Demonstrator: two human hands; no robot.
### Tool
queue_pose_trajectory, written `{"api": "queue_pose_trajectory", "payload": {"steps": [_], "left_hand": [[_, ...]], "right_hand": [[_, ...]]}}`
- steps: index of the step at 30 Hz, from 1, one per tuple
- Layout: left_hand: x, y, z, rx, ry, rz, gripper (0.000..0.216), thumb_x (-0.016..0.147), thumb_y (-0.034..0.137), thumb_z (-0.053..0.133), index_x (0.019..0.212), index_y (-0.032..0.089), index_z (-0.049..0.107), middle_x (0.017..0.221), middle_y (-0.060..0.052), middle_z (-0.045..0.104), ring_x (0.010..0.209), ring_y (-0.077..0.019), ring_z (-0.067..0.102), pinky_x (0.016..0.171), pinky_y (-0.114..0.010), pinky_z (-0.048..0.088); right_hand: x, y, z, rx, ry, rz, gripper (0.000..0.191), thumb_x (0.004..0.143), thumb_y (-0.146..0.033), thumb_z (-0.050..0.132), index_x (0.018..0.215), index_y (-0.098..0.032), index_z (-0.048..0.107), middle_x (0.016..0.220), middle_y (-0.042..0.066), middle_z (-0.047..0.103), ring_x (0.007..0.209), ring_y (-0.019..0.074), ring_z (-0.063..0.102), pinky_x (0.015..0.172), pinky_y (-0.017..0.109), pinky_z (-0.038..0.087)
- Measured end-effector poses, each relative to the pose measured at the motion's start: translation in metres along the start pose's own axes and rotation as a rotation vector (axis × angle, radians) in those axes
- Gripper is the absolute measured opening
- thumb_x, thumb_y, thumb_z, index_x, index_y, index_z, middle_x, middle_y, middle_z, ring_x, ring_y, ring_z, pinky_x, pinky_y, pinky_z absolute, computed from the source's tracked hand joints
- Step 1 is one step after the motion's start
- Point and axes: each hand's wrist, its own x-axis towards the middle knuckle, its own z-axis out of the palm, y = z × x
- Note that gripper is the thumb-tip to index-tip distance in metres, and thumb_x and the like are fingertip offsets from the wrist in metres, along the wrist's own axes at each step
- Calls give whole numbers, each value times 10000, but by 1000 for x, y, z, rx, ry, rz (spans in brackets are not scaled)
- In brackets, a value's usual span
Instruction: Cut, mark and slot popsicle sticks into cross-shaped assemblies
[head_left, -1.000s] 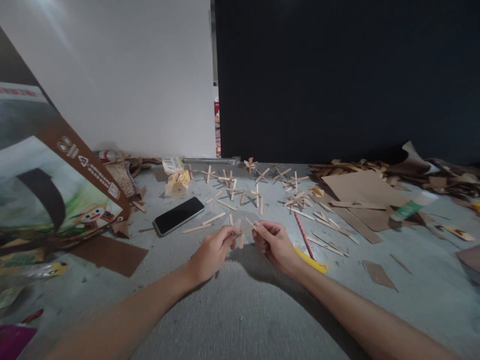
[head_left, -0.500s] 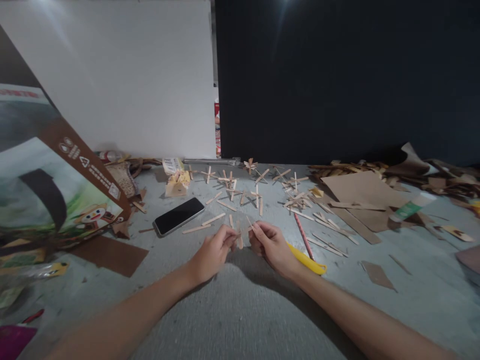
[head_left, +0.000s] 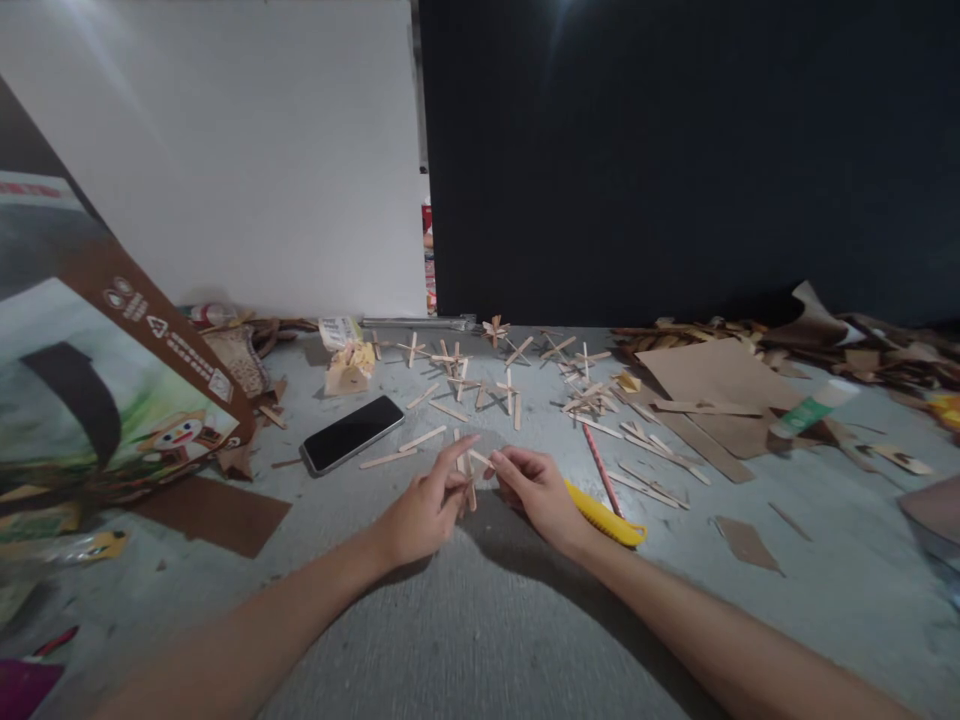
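Note:
My right hand (head_left: 536,492) pinches a thin wooden craft stick (head_left: 480,459) between thumb and fingertips. Opposite it, my left hand (head_left: 426,508) has its index finger raised and stretched out. Its other fingers are curled at another craft stick (head_left: 472,494), which points away from me and seems held there; the exact contact is partly hidden. The two hands are close together, low over the grey table. Loose craft sticks (head_left: 424,438) lie just beyond my left hand. Beside my right wrist are a yellow utility knife (head_left: 611,520) and a red patterned pencil (head_left: 602,468).
A phone (head_left: 352,434) lies left of the hands. Several crossed-stick pieces (head_left: 460,372) stand farther back. Cardboard sheets (head_left: 705,375), a glue stick (head_left: 814,410) and more loose sticks (head_left: 649,488) are on the right. A printed box (head_left: 127,350) stands at left.
My left index finger has lifted and straightened. The stick by my left fingers has shifted slightly left and nearer me. My right hand keeps its pinch; the view has turned slightly.

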Motion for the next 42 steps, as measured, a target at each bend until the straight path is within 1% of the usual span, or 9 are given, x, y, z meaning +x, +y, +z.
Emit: {"api": "queue_pose_trajectory", "payload": {"steps": [3, 6, 10, 14, 17, 19, 25, 30, 42], "left_hand": [[0, -4, 1, -34, 5, -29, 509, 1013, 207, 455, 1518, 218, 396, 748, 30, 646, 653, -131, 586, 703, -269, 483], [1, -6, 2, -118, 37, -58, 453, 1013, 244, 495, 1459, 203, 431, 746, 20, 650, 650, -136, 599, 688, -268, 489], [2, -6, 3, -238, 102, -106, 485, 999, 312, 572, 1435, 188, 398, 740, 9, 670, 606, -133, 599, 637, -253, 485], [3, -4, 3, -273, 114, -98, 576, 993, 321, 599, 1501, 187, 361, 731, 15, 663, 563, -113, 568, 602, -234, 474], [2, -4, 3, -264, 107, -64, 681, 1003, 289, 578, 1599, 190, 264, 706, 26, 652, 568, -112, 564, 619, -234, 480], [2, -5, 3, -246, 91, -46, 692, 1006, 280, 568, 1616, 197, 252, 713, 27, 650, 576, -110, 571, 629, -233, 484], [0, -6, 3, -212, 77, -45, 491, 1000, 275, 560, 1469, 203, 432, 720, 29, 634, 566, -107, 568, 612, -226, 469], [0, -7, 3, -206, 72, -67, 422, 991, 259, 559, 1394, 213, 442, 695, 39, 630, 540, -106, 539, 565, -213, 416], [2, -8, 5, -242, 106, -110, 368, 963, 232, 539, 1321, 212, 454, 676, 51, 614, 539, -101, 496, 568, -212, 399]], "right_hand": [[-2, 0, 3, -3, 50, -56, 469, 895, -679, 688, 916, -214, 634, 538, -108, 352, 442, 87, 290, 405, 221, 223], [-7, -1, 6, -90, 94, -197, 344, 982, -574, 627, 1030, -234, 608, 650, -70, 525, 464, 93, 403, 416, 208, 324], [-14, 1, 7, -315, 156, -403, 227, 1039, -443, 574, 1038, -229, 651, 811, 15, 684, 628, 133, 626, 563, 233, 515], [-15, 5, 5, -410, 184, -499, 183, 1049, -357, 567, 1087, -235, 699, 844, 34, 735, 677, 152, 683, 606, 249, 553], [-14, 7, 5, -437, 204, -555, 157, 1038, -325, 590, 1064, -242, 720, 909, 51, 763, 741, 164, 707, 642, 259, 558], [-13, 7, 4, -428, 205, -551, 153, 1035, -322, 595, 1047, -244, 726, 906, 47, 772, 735, 163, 707, 640, 257, 551], [-12, 6, 3, -408, 190, -478, 147, 1022, -330, 610, 1000, -234, 719, 833, 30, 766, 646, 148, 671, 613, 254, 537], [-12, 4, 3, -426, 188, -481, 150, 1031, -325, 584, 980, -228, 686, 808, 26, 743, 688, 157, 689, 655, 265, 546], [-13, 5, 4, -375, 165, -481, 211, 1046, -406, 574, 987, -228, 671, 804, 36, 720, 676, 161, 670, 634, 271, 540]]}}
